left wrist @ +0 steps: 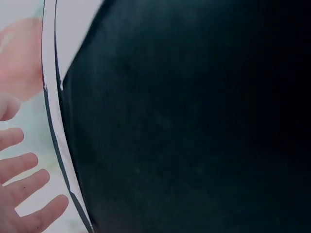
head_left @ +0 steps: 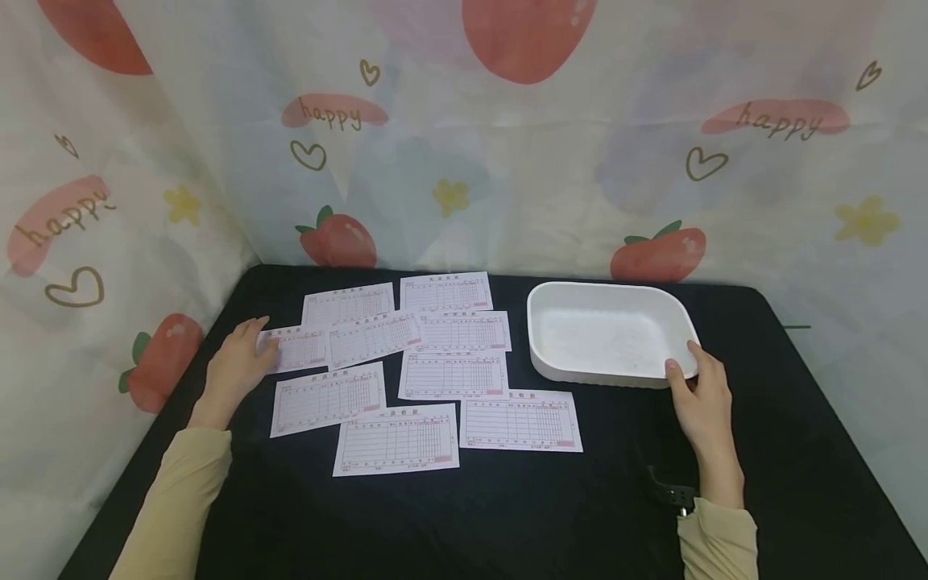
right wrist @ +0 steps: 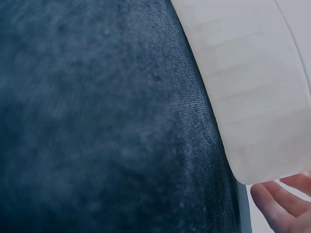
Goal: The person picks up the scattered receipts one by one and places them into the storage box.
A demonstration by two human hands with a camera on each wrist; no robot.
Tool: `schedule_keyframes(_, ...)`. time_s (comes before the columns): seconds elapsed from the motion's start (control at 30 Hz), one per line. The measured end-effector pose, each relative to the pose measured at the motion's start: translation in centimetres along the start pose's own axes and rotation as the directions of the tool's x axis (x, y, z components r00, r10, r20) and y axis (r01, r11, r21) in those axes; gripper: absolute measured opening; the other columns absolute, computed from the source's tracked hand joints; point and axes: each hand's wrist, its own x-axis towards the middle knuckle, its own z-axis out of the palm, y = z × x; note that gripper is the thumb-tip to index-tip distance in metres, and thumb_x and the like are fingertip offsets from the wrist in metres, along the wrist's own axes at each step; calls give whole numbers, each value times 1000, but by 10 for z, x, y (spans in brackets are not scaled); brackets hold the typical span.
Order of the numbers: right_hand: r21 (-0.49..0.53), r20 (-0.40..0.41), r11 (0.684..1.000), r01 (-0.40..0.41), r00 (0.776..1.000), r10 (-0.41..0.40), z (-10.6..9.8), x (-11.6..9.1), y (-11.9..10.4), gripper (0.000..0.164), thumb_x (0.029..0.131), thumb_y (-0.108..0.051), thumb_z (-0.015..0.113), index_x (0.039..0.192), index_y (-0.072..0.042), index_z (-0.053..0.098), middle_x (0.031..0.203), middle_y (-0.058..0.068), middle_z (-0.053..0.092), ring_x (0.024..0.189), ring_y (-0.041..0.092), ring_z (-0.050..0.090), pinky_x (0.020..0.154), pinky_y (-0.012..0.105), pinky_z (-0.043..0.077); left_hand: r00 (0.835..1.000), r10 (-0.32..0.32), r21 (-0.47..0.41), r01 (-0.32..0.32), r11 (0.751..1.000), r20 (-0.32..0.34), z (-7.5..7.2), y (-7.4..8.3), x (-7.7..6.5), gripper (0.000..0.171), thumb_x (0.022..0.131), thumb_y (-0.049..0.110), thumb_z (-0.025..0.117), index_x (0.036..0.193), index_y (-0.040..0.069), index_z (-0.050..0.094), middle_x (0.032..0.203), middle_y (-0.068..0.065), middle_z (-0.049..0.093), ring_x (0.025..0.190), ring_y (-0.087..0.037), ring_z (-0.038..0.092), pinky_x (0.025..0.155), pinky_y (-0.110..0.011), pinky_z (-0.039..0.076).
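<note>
Paper slip (head_left: 299, 350) at nine o'clock among scattered slips (head_left: 453, 374); left hand (head_left: 239, 366) over its edge, fingers loosely spread, gripping nothing. White tray (head_left: 609, 330) at two o'clock on black counter (head_left: 507, 515); right hand (head_left: 703, 407) grips its four-o'clock corner between thumb and fingers.

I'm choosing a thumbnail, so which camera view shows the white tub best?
The head view: the white tub appears almost whole there, inside included, with the right hand at one corner. The right wrist view shows only part of it, mostly outer wall; the left wrist view, none.
</note>
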Motion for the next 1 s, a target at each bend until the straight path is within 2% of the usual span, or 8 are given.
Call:
schedule_keyframes(0.2,3,-5,1000,1,1000,-1,0,1,3,58,101,-27,44,150,-1,26,149,30,28,134,49,33,101,63,37,999,-50,-19,50,999,8,-1,-12,4,54,97,26,45,141,-4,39,144,-33,36,128,-53,37,101,-70,32)
schedule_keyframes(0.5,2,-8,1000,11,1000,-11,1,1,3,57,101,-26,44,150,-1,26,148,30,29,134,50,33,100,63,37,994,-109,-27,110,994,27,-6,-21,2,57,94,24,52,139,-8,38,142,-35,37,128,-54,37,103,-68,31)
schedule_keyframes(1.0,7,-1,1000,-2,1000,2,1,1,4,58,101,-27,44,150,-2,25,149,30,28,135,49,33,101,62,37,994,-89,-6,89,996,71,-5,-29,-3,72,89,28,63,139,-15,33,135,-40,41,121,-54,42,100,-66,36)
